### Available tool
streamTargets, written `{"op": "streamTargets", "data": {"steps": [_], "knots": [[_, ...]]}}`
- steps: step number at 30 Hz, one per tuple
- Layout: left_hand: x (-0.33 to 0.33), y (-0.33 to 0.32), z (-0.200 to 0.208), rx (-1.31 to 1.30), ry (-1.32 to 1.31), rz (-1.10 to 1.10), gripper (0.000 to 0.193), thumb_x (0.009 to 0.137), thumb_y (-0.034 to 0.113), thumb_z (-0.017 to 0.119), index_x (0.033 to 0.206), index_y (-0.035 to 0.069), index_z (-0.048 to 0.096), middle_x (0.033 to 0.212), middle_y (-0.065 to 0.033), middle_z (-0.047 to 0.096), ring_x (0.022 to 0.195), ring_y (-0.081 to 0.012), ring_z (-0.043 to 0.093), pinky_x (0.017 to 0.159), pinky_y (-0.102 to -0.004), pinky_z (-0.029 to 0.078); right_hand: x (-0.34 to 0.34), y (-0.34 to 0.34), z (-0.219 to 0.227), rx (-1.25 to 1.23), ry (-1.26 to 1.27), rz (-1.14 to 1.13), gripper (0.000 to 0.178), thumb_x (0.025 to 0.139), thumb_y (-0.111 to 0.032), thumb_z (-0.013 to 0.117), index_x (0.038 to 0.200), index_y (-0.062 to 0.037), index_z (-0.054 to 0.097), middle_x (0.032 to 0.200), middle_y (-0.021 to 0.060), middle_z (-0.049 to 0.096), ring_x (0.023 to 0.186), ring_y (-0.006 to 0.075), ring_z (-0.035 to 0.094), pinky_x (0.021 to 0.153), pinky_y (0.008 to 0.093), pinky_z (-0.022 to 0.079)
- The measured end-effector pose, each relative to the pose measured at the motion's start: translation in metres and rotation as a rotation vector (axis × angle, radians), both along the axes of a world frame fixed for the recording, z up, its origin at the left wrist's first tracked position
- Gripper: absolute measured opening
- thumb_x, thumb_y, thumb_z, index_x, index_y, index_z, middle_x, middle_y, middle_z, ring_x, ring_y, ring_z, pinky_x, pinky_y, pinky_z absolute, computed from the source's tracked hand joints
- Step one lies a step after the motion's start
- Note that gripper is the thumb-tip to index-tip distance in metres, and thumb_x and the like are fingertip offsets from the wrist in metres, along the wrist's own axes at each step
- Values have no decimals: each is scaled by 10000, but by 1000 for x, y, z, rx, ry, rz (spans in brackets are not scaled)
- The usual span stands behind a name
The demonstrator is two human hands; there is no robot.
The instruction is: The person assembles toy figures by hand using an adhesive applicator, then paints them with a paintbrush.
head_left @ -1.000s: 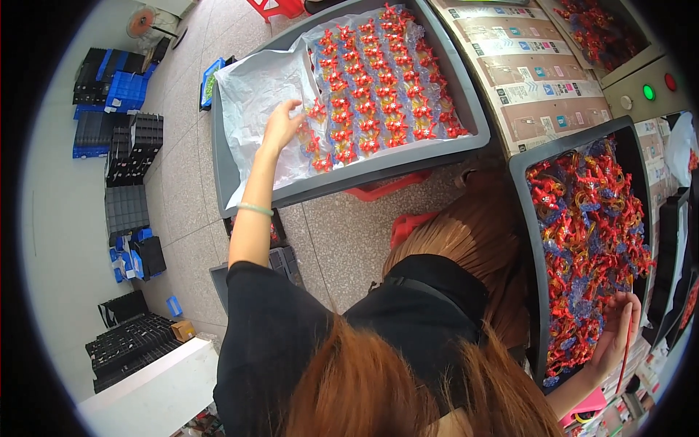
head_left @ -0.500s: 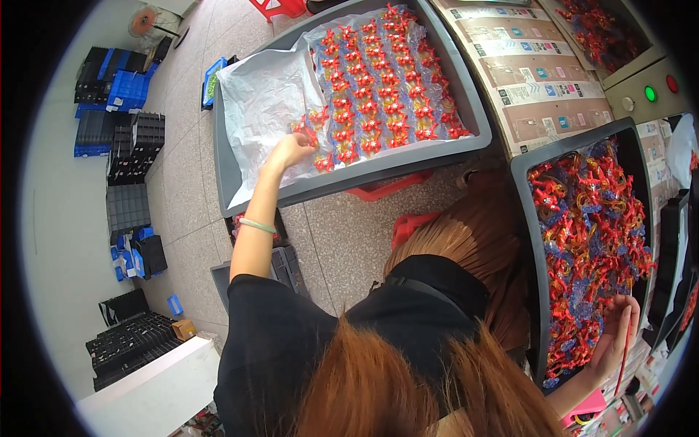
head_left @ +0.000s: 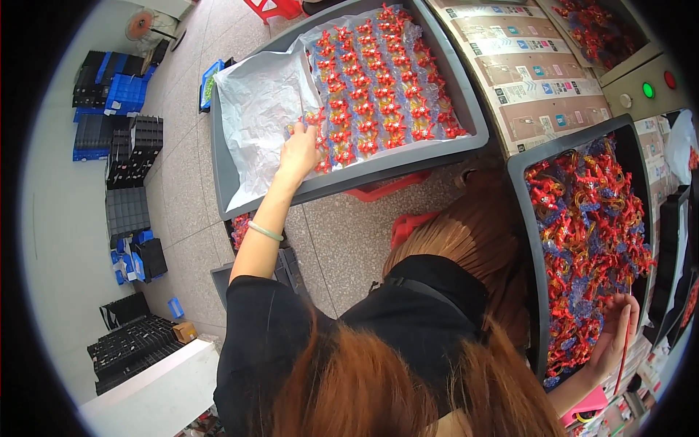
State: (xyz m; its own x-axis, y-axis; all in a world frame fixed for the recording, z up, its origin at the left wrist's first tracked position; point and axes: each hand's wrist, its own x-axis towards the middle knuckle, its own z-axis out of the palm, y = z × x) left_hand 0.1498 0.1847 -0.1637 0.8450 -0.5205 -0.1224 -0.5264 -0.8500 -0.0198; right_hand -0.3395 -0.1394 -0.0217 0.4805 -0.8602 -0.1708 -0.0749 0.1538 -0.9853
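My left hand (head_left: 300, 151) reaches over a big grey tray (head_left: 378, 158) lined with white paper. Its fingers curl down at the open end of the rows of small red figurines (head_left: 368, 124) with yellow and clear bluish parts. A figurine under these fingers is mostly hidden. At the lower right, my right hand (head_left: 615, 331) rests by the edge of a second grey tray (head_left: 540, 291), heaped with loose figurines (head_left: 590, 226) of the same kind. A thin red stick (head_left: 622, 357), like a paintbrush handle, is held between its fingers.
A worktop of flattened printed cardboard (head_left: 535, 91) borders the trays, beside a panel with a green button (head_left: 649, 90). Stacked black and blue crates (head_left: 131, 91) and a fan (head_left: 140, 25) stand along the left wall. Red stools (head_left: 411, 227) are on the floor.
My left hand has moved slightly right and forward, now covering the figurine that showed at its fingertips. My right hand stays in place with the red stick.
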Motion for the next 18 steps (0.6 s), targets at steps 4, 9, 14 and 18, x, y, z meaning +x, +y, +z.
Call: {"op": "streamTargets", "data": {"steps": [4, 9, 14, 18], "knots": [[7, 8, -4, -155, 101, -115, 235, 680, 125, 607, 884, 28, 541, 934, -163, 470, 818, -331, 527, 728, -376, 443, -3, 2, 1, -3, 23, -53, 211, 879, -132, 427, 1041, -6, 472, 945, 91, 524, 833, 146, 504, 781, 261, 406], [14, 19, -1, -231, 243, -223, 233, 726, 188, 590, 912, 50, 562, 1026, -178, 470, 874, -323, 528, 752, -387, 433, -2, -2, -5, -5, 14, -7, 210, 880, -129, 423, 1046, -10, 472, 949, 91, 528, 831, 141, 511, 787, 259, 411], [50, 23, -7, -407, 167, 53, 288, 751, 187, 555, 979, 12, 550, 942, -185, 542, 878, -292, 539, 770, -338, 424, -7, 1, -1, -5, 9, -64, 211, 881, -130, 420, 1047, -11, 471, 948, 91, 530, 834, 142, 514, 789, 260, 414], [72, 17, -26, -605, 254, 57, 352, 711, 199, 576, 1002, 1, 553, 959, -180, 569, 836, -257, 573, 741, -330, 442, -5, 0, -1, -2, -1, -55, 209, 881, -132, 421, 1043, -10, 473, 952, 89, 532, 837, 145, 515, 789, 260, 413]]}}
